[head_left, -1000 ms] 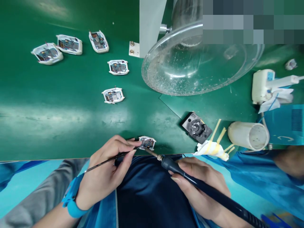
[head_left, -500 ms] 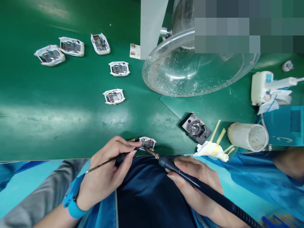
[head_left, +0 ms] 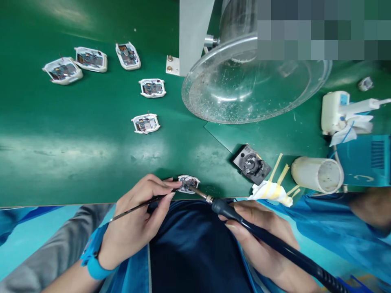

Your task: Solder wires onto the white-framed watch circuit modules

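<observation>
At the front edge of the bench lies a small white watch case [head_left: 185,184] with its circuit board exposed. My left hand [head_left: 137,217] is closed around slim metal tweezers [head_left: 128,211], and its fingertips touch the left side of the case. The tweezers' tips are mostly hidden by the fingers. From the right, my right hand [head_left: 264,240] grips a soldering iron [head_left: 226,209] by its dark handle. The iron's tip is over the middle of the board; whether it touches is too small to tell.
Several similar open watch cases [head_left: 152,88] lie farther back on the green bench [head_left: 76,171]. A clear extraction hood [head_left: 256,97] overhangs the back. To the right are a black block [head_left: 252,164], a white wrapped bundle [head_left: 270,192], a white cup [head_left: 317,175] and another person's arm [head_left: 371,209].
My right hand has shifted right with the soldering iron, and the tip has moved slightly right across the board. My left hand and the tweezers are nearly unchanged.
</observation>
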A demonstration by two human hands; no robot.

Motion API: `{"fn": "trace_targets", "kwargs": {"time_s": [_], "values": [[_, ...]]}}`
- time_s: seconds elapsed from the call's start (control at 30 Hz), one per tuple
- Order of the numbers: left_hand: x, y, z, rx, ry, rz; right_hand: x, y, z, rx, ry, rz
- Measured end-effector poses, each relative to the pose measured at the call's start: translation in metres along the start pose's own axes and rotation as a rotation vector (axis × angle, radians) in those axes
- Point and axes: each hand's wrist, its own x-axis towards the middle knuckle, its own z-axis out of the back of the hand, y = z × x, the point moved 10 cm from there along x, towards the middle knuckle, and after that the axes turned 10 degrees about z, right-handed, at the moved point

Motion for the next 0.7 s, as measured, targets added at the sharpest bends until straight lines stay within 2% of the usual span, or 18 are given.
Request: {"fn": "trace_targets", "kwargs": {"time_s": [0.1,0.23,0.4,0.47,0.53,0.7], "values": [[0.000,-0.001,0.001,0.010,-0.008,-0.004,-0.002,-0.003,-0.001,0.010,0.044,-0.013],[0.001,0.007,0.004,-0.060,-0.010,0.034,-0.006,-0.007,0.001,0.091,0.014,-0.033],[0.003,0.017,0.008,-0.261,-0.039,0.108,-0.018,-0.004,0.001,0.292,-0.215,0.070],[0.003,0.020,0.010,-0.331,-0.069,0.136,-0.022,-0.001,-0.009,0.388,-0.244,0.145],[0.003,0.019,0.010,-0.381,-0.073,0.139,-0.021,0.003,-0.024,0.453,-0.197,0.217],[0.001,0.017,0.006,-0.370,-0.051,0.107,-0.015,0.009,-0.045,0.366,-0.139,0.306]]}}
